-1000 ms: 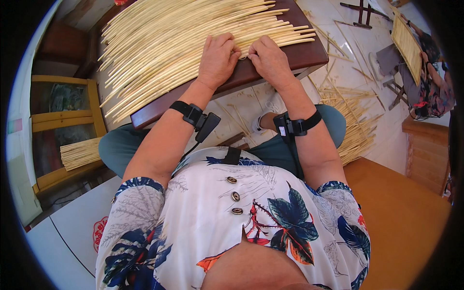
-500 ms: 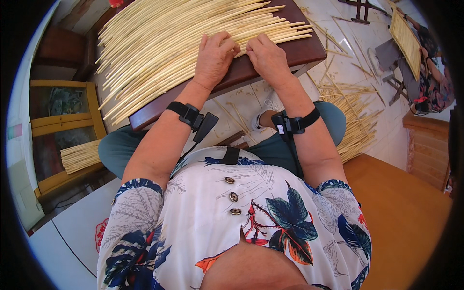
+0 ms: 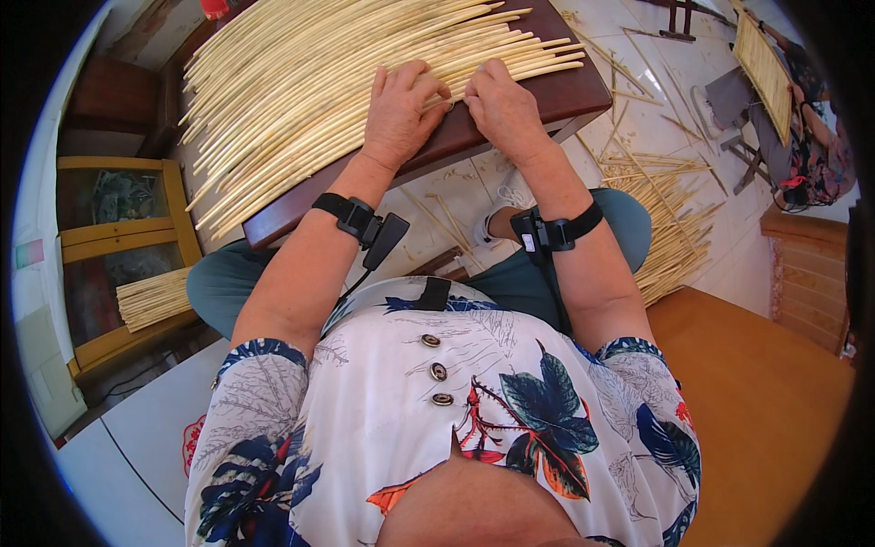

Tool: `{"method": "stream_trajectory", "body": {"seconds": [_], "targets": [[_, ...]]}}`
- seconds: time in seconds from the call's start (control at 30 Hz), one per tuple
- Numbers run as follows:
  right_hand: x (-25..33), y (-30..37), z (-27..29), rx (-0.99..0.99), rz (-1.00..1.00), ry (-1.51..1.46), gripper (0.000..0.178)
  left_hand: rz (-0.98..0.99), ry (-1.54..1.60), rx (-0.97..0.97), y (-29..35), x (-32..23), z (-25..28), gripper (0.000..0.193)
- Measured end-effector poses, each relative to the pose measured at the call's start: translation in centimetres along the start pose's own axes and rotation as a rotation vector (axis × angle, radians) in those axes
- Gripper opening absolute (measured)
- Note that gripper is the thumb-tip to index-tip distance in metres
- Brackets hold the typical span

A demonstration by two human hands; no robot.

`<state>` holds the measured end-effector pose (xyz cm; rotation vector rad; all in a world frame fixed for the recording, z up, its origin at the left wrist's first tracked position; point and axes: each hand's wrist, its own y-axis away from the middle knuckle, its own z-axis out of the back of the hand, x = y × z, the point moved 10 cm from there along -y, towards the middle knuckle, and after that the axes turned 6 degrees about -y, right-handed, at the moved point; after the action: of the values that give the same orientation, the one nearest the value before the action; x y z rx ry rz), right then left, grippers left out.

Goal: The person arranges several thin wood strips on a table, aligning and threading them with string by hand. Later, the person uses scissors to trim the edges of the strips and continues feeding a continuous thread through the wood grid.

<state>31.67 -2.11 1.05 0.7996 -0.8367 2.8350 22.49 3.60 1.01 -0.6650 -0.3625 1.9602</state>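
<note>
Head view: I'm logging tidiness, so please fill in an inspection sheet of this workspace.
Surface: dark reddish-brown table, largely covered.
Job's things: long, pale yellow, round sticks lying side by side, ends uneven.
Clutter: loose pale sticks heaped and scattered on the whitish tiled floor.
Hands: bare left hand and right hand at the nearer sticks; grip unclear.
Cables: thin black cable from the black device on the left wrist.
Surroundings: another person at right, with a flat yellow panel.

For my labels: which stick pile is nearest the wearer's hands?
The wide pile on the dark table, beneath the left hand and right hand; the floor pile and leftmost bundle lie farther away.
</note>
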Motion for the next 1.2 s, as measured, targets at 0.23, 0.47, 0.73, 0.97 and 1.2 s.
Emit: {"method": "stream_trajectory", "body": {"seconds": [0.23,0.47,0.73,0.97,1.2], "targets": [[-0.1,0.0,0.4,-0.017,-0.013,-0.003,0.009,-0.003,-0.041,0.028,-0.1,-0.2,-0.3,0.019],[-0.5,0.1,0.0,0.022,-0.068,0.035,0.010,-0.018,-0.098,0.044,-0.1,-0.7,-0.4,0.021],[-1.1,-0.2,-0.4,0.075,-0.064,-0.007,0.011,-0.051,-0.178,0.050,-0.3,-1.4,-0.5,0.020],[-1.6,-0.3,-0.7,0.098,-0.086,-0.033,0.011,0.021,-0.192,0.137,-0.7,-0.7,-1.6,0.023],[-1.4,-0.3,-0.5,0.053,-0.086,-0.016,0.012,0.041,-0.144,0.069,-0.4,-0.5,-1.2,0.033]]}}
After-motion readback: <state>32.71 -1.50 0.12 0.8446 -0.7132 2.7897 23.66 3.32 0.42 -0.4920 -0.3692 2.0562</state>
